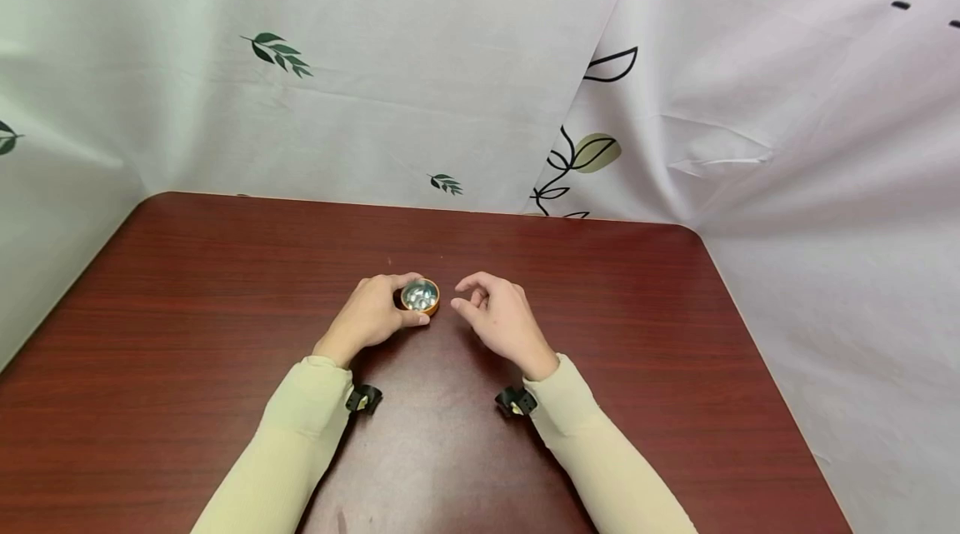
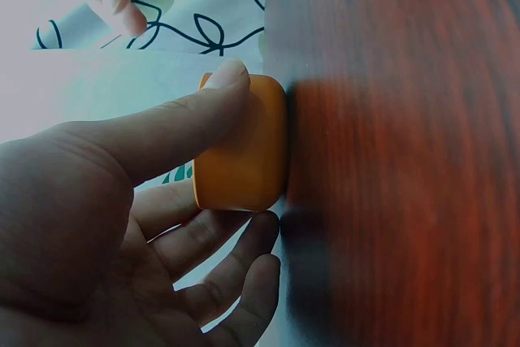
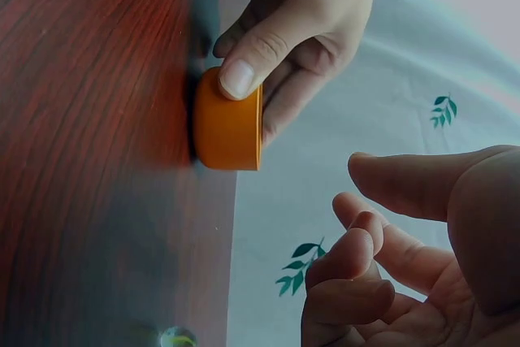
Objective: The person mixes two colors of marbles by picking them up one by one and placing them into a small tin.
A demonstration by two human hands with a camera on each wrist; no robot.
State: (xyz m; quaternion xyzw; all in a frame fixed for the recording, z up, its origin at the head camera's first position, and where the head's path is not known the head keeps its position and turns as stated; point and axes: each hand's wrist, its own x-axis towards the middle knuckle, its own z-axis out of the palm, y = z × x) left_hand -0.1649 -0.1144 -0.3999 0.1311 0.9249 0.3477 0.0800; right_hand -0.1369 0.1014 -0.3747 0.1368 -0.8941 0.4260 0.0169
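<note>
A small round orange cup (image 1: 437, 306) stands on the table, with shiny, clear glass-like pieces (image 1: 420, 295) inside it. My left hand (image 1: 369, 313) grips the cup from the left, thumb on the near side and fingers on the far side. In the left wrist view the thumb presses the orange wall (image 2: 244, 144) while the lower fingers spread loosely beneath. Just right of the cup hovers my right hand (image 1: 498, 317), its fingers loosely bent and thumb apart, holding nothing. A small clear glass ball (image 3: 179, 337) shows at the bottom edge of the right wrist view.
The reddish-brown wooden table (image 1: 225, 267) has rounded far corners. White cloth (image 1: 412, 59) with printed leaves hangs behind it and at both sides. Each wrist carries a black strap device, one at the left wrist (image 1: 363, 399) and one at the right (image 1: 516, 401).
</note>
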